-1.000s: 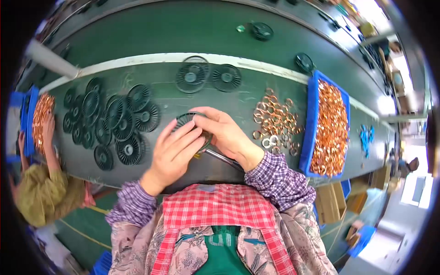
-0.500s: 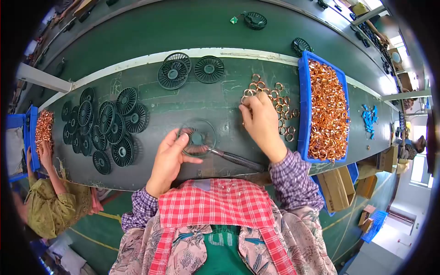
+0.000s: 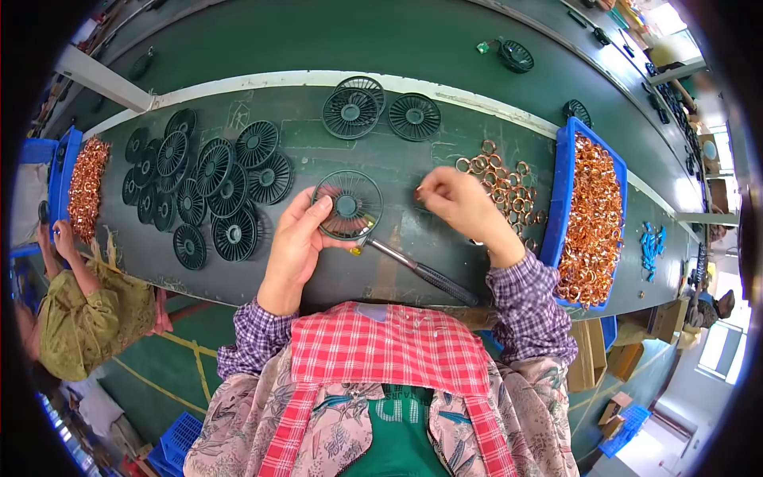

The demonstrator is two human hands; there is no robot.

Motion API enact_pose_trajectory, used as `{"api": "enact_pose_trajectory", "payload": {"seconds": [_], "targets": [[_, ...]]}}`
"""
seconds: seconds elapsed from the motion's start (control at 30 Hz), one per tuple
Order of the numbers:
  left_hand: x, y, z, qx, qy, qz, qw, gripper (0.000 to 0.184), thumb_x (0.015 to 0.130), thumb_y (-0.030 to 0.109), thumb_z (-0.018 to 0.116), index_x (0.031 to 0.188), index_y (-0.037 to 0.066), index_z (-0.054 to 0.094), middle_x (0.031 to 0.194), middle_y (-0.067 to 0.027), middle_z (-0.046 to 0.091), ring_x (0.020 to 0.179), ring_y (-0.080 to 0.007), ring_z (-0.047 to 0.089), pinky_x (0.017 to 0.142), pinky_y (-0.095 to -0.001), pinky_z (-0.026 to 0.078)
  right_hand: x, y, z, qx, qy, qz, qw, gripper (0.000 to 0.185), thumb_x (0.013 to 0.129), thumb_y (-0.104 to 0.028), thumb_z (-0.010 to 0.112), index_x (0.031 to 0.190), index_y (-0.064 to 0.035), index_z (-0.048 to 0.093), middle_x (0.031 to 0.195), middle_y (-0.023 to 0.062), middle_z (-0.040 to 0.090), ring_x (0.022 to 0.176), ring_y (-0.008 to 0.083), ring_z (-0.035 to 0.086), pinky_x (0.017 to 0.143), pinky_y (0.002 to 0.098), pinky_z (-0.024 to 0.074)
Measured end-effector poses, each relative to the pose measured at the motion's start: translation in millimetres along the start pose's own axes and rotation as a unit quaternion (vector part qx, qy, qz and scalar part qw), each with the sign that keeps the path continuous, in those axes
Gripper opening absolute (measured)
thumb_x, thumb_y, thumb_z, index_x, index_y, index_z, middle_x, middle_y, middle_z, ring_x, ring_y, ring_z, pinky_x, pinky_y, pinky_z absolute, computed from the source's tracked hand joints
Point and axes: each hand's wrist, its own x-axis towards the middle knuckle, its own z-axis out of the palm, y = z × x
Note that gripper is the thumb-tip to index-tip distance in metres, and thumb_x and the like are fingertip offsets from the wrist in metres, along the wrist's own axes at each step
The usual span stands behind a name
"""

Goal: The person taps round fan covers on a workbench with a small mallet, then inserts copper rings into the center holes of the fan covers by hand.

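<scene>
My left hand (image 3: 297,238) holds a round dark fan cover (image 3: 346,206) by its left edge, thumb on top. Just below the cover lies a tool with a black handle (image 3: 445,283) and a metal shaft, its yellowish tip near my fingers. My right hand (image 3: 464,205) is raised to the right of the cover, thumb and index finger pinched on a small copper ring (image 3: 419,193), mostly hidden by the fingertips. Loose copper rings (image 3: 509,184) lie on the table just beyond that hand.
A blue bin (image 3: 561,211) full of copper rings stands at the right, with blue pieces (image 3: 652,248) beyond it. Dark fan covers (image 3: 214,167) are heaped at the left; more lie by the white rail (image 3: 278,78). A co-worker (image 3: 87,310) reaches toward copper rings at far left.
My right hand has drawn back from the loose rings toward the cover, a ring now showing at its fingertips. My left hand still holds the cover. The camera view has shifted.
</scene>
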Motion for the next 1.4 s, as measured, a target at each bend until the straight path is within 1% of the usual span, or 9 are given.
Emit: {"api": "enact_pose_trajectory", "payload": {"seconds": [0.13,0.2,0.37,0.5,0.67,0.93,1.07,1.23,1.4], "targets": [[-2.6,7.7,-4.6,-0.002,0.003,0.002,1.0,0.032,0.103,0.019,0.053,0.128,0.0,0.051,0.117,-0.0165,0.065,0.096,-0.0328,0.072,0.07,-0.0407,0.065,24.1,21.9,12.2,0.008,-0.134,0.043,0.99,0.019,0.088,-0.008,0.067,0.105,0.0008,0.069,0.088,0.0055,0.066,0.074,0.013,0.062,0.069,0.0288,0.0513],[-6.5,8.9,-10.0,-0.005,0.009,0.004,1.0,0.032,0.103,0.018,0.052,0.129,0.0,0.051,0.119,-0.0166,0.064,0.097,-0.033,0.071,0.071,-0.0413,0.065,29.4,24.8,13.4,-0.139,-0.005,-0.146,0.979,0.023,0.085,-0.008,0.071,0.106,0.0,0.069,0.094,0.0095,0.064,0.073,0.0179,0.062,0.07,0.0303,0.0517],[-7.9,9.6,-17.3,-0.031,0.001,0.014,0.999,0.033,0.101,0.013,0.053,0.132,0.002,0.049,0.128,-0.0164,0.06,0.113,-0.035,0.065,0.087,-0.048,0.06,11.0,4.2,16.0,-0.192,0.092,-0.084,0.973,0.016,0.084,-0.007,0.071,0.098,-0.0019,0.064,0.09,0.0102,0.056,0.068,0.0207,0.059,0.064,0.0351,0.0506],[-2.1,8.0,-3.1,-0.035,-0.022,0.009,0.999,0.033,0.1,0.008,0.053,0.131,0.0,0.048,0.126,-0.0166,0.061,0.114,-0.0336,0.065,0.091,-0.0475,0.058,13.2,13.8,41.0,-0.28,0.102,-0.148,0.943,0.01,0.086,-0.005,0.068,0.093,-0.0016,0.062,0.085,0.0091,0.056,0.065,0.0182,0.058,0.06,0.0335,0.0493],[-0.1,5.3,8.2,-0.058,-0.035,-0.008,0.998,0.033,0.1,0.006,0.053,0.132,-0.001,0.048,0.123,-0.0156,0.062,0.112,-0.0301,0.066,0.091,-0.0442,0.059,-7.4,-48.8,36.1,-0.032,0.095,-0.171,0.98,0.007,0.087,0.002,0.065,0.092,-0.0009,0.061,0.083,0.0072,0.059,0.064,0.0135,0.057,0.056,0.0262,0.0448],[-4.5,-9.2,26.7,0.05,-0.02,0.086,0.995,0.034,0.1,0.003,0.052,0.134,-0.001,0.048,0.123,-0.0089,0.063,0.11,-0.0145,0.063,0.09,-0.0317,0.057,-19.1,-59.8,74.6,-0.009,0.116,-0.216,0.97,0.014,0.085,0.006,0.068,0.094,0.0002,0.06,0.084,0.0084,0.06,0.062,0.0124,0.058,0.053,0.0254,0.0474],[-6.3,-25.7,28.2,0.156,0.031,0.16,0.974,0.034,0.098,0.005,0.058,0.131,0.001,0.052,0.1,-0.0013,0.067,0.085,-0.004,0.06,0.071,-0.0203,0.049,-21.9,-64.5,82.7,0.039,0.135,-0.145,0.979,0.012,0.086,0.004,0.068,0.093,0.0008,0.059,0.082,0.0066,0.06,0.061,0.0094,0.057,0.053,0.0226,0.046],[-6.8,-30.0,27.8,0.216,0.06,0.179,0.958,0.03,0.096,0.011,0.064,0.124,0.001,0.056,0.092,-0.0001,0.067,0.078,-0.0018,0.058,0.068,-0.0198,0.047,-22.4,-57.3,91.5,0.114,0.158,-0.069,0.978,0.01,0.087,0.002,0.068,0.091,0.0008,0.059,0.078,0.004,0.06,0.06,0.007,0.055,0.052,0.0207,0.044],[9.2,-12.7,21.4,0.189,0.001,0.175,0.966,0.029,0.098,0.014,0.063,0.122,0.0,0.056,0.096,-0.0017,0.069,0.084,-0.0034,0.06,0.072,-0.0227,0.049,-22.5,-67.5,83.6,0.022,0.17,-0.133,0.976,0.01,0.086,0.001,0.069,0.091,0.0013,0.059,0.076,0.0042,0.059,0.059,0.0074,0.055,0.053,0.0215,0.0445]]}}
